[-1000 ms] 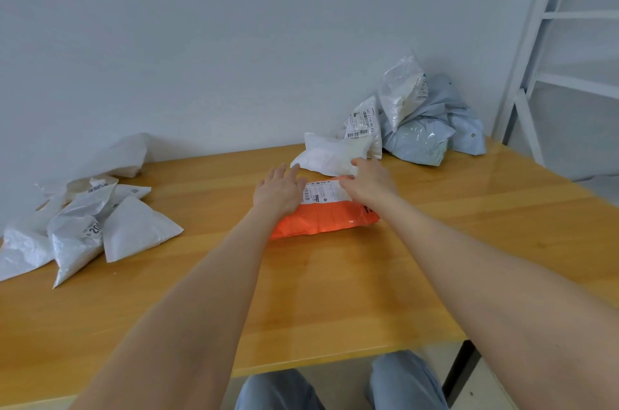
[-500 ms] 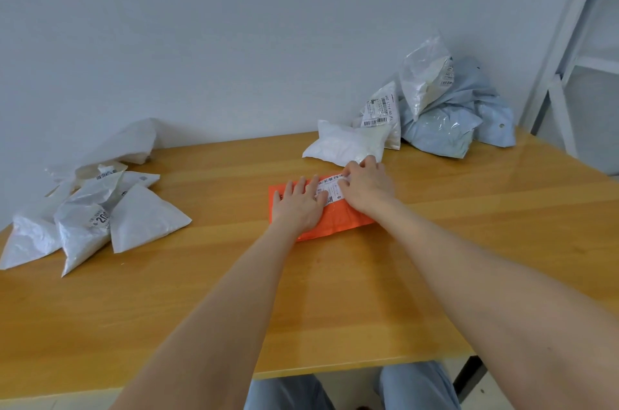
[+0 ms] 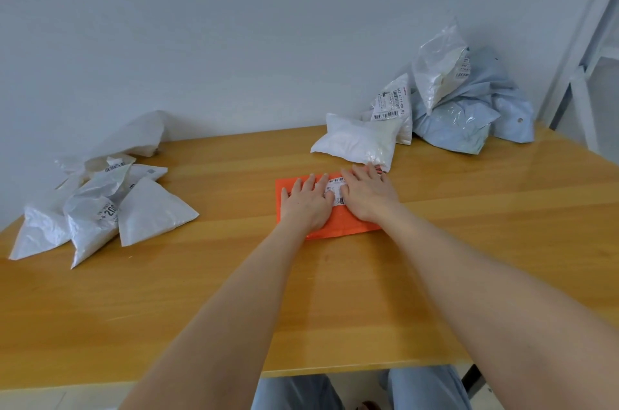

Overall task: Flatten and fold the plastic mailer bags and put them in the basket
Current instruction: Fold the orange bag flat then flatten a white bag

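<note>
**Pressing an orange mailer flat on a wooden table**

We look down on a honey-coloured wooden table (image 3: 201,292) with a smooth, faintly glossy top and long grain bands. Its far edge meets a plain pale wall (image 3: 234,24). A white metal frame (image 3: 589,24) stands past the right corner, and our denim-clad knees (image 3: 425,386) show below the near edge.

The broad near half of the top lies open between our forearms and the near edge. Heaps of bags sit toward the far left and far right corners.

The orange mailer (image 3: 345,225) lies flat near the table's middle, a thin matte rectangle bearing a white printed label (image 3: 336,190). Our left hand (image 3: 306,205) and right hand (image 3: 368,195) rest palm-down on it side by side. The fingers are straight and spread, pressing rather than gripping.

Just beyond the right fingertips lies a puffy white mailer (image 3: 355,141), crinkled and slightly translucent. Behind it a labelled white bag (image 3: 392,101) leans on a crumpled heap of grey-blue mailers (image 3: 469,115), topped by a shiny clear-white bag (image 3: 435,71).

Well apart at the left sit white triangular packets (image 3: 150,212), wrinkled and overlapping. A loose white bag (image 3: 140,138) slumps against the wall behind them.
</note>
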Demonstrator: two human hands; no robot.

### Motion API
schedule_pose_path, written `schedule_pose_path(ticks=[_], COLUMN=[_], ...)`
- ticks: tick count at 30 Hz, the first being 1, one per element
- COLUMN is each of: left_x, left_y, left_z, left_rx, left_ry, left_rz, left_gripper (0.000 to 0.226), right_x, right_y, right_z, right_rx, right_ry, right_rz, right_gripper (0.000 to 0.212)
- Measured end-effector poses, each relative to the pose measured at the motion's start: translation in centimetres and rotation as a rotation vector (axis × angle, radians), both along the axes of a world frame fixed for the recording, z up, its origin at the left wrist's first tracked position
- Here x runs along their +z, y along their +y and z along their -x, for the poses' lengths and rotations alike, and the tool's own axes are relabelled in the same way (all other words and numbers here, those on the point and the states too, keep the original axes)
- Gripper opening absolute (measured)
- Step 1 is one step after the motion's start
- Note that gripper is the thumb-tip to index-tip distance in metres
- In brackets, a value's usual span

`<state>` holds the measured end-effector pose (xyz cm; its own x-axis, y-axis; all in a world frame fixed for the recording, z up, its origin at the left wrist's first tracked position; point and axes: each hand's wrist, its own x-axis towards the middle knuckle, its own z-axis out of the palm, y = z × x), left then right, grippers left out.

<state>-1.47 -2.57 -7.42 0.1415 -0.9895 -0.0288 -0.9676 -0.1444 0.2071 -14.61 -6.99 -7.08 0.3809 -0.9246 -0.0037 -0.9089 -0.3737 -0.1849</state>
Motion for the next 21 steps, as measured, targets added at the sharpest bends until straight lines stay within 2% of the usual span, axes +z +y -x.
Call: schedule_pose_path(ticks=[21], left_x=[-0.53], left_y=[-0.14], left_z=[0.19], left_rx=[0.013], left_ry=[0.008], left_rz=[0.041], left_gripper=[0.054], right_x=[-0.90], right_y=[-0.09], right_z=[-0.14], right_rx=[-0.030], right_ry=[-0.007], right_rz=[-0.053], right_gripper=[0.054])
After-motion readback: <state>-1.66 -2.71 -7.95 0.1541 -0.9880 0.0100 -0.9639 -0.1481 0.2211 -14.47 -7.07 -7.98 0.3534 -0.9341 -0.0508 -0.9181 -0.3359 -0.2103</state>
